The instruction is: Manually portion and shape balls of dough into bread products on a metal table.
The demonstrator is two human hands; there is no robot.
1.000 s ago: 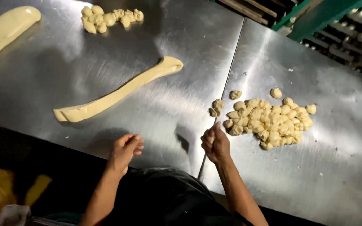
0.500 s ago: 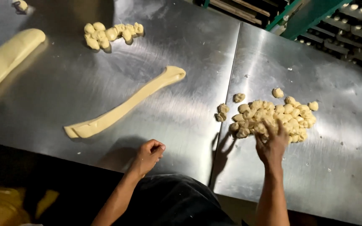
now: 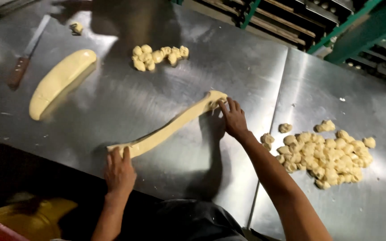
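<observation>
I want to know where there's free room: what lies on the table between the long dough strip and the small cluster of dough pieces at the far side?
Nothing: in the head view, bare steel table separates the dough strip from the small cluster.

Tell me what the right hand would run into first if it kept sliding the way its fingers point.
The right hand points up-left, fingertips already on the long dough strip. Beyond its end lies bare steel table; the small dough pile sits left of that line, probably missed.
</observation>
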